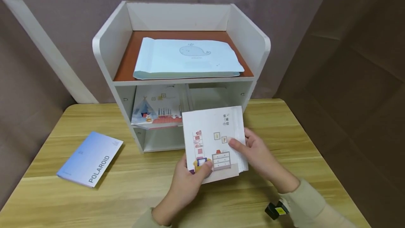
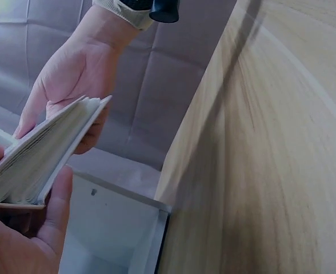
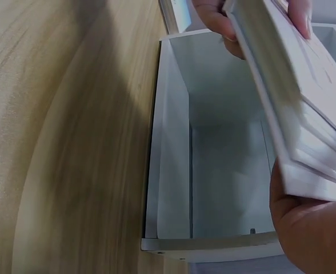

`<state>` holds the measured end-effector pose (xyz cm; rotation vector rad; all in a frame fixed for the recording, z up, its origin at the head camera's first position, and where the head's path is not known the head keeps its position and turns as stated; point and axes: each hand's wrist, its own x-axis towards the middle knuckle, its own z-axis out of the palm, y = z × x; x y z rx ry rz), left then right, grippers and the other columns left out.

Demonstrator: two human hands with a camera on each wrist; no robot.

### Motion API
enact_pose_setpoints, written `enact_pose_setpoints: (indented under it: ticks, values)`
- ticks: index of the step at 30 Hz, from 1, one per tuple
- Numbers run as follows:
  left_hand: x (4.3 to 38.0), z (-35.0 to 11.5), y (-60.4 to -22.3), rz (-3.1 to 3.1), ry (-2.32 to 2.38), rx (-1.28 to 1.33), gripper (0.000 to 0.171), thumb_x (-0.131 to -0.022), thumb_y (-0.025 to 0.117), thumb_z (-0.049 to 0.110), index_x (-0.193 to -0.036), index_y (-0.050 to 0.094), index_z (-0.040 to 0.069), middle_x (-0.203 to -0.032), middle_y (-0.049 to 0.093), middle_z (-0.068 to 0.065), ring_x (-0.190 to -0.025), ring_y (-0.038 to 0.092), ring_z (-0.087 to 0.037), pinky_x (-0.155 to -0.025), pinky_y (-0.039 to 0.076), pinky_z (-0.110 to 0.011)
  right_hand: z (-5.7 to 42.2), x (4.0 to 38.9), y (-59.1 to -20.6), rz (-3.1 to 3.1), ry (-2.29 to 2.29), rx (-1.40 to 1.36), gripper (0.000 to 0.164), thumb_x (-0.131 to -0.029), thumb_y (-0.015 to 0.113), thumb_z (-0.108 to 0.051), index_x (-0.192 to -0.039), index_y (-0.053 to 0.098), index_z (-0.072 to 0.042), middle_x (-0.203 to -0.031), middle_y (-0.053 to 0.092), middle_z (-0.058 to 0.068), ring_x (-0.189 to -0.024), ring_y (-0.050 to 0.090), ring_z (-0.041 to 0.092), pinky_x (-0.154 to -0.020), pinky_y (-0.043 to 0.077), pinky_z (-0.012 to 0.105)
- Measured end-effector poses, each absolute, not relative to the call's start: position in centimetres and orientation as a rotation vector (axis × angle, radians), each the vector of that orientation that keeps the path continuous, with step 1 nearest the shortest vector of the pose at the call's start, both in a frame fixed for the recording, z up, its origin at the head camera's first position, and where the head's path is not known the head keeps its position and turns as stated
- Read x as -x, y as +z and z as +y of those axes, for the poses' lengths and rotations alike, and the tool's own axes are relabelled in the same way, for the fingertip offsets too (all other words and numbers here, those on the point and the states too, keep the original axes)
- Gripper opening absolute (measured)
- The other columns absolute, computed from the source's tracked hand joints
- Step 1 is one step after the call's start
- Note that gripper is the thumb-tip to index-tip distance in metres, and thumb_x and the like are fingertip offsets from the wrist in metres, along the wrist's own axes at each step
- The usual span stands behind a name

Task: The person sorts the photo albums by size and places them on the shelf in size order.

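Left fingers: we see the left hand (image 1: 189, 183) gripping the lower left of a white book (image 1: 212, 133), thumb flat on its cover.
Right fingers: the right hand (image 1: 257, 153) grips the book's right edge, its thumb near two small printed frames.
White book: held between both hands above the table (image 1: 41, 196), in front of the shelf unit (image 1: 251, 46); we make out a printed chest of drawers on its cover and, from the left wrist, a thick block of pages.
Right wrist: a black device (image 1: 276, 210) with a yellow label sits by the cuff.
Middle compartment: a tent-print book (image 1: 158, 106) lies in its left part.
Top shelf: we find a whale-print packet (image 1: 190, 59) lying flat on the brown board.
Table, left: a blue-and-white POLAROID book (image 1: 90, 159) lies beside the unit, apart from it.
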<state>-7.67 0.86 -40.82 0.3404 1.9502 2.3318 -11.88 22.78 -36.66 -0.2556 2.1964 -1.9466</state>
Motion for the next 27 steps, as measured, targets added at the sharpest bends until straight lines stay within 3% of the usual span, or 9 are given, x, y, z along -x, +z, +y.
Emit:
enact_pose_setpoints:
  ticks: [6,18,27]
  values:
    - [8.0,0.5,-40.8,1.942,2.406,-0.325,0.038,-0.093,0.067,0.018,-0.128,0.053,0.01,-0.111,0.068,-0.007,-0.099,0.066,-0.024,-0.082,0.055,-0.034,22.3,11.9,-36.9,2.183,-1.884,0.331,0.046,-0.097,0.061,-0.019,-0.134,0.042,0.0,-0.106,0.068,0.02,-0.087,0.069,0.032,-0.069,0.058,0.044]
    - [9.5,-0.5,-39.6,2.037,2.362,-0.276,0.035,-0.093,0.067,0.02,-0.124,0.056,0.007,-0.109,0.069,-0.007,-0.095,0.066,-0.022,-0.079,0.055,-0.03,22.4,11.9,-37.9,2.202,-1.754,0.424,0.053,-0.096,0.062,-0.019,-0.14,0.038,-0.001,-0.116,0.066,0.017,-0.103,0.065,0.027,-0.085,0.054,0.033]
    - [8.9,-1.2,-38.0,1.966,2.321,-0.251,0.037,-0.095,0.056,0.011,-0.13,0.05,0.001,-0.115,0.065,-0.013,-0.102,0.063,-0.022,-0.086,0.052,-0.029,21.8,11.9,-38.0,2.159,-1.787,0.487,0.046,-0.1,0.055,-0.018,-0.135,0.038,0.006,-0.11,0.065,0.023,-0.087,0.067,0.037,-0.072,0.056,0.052]
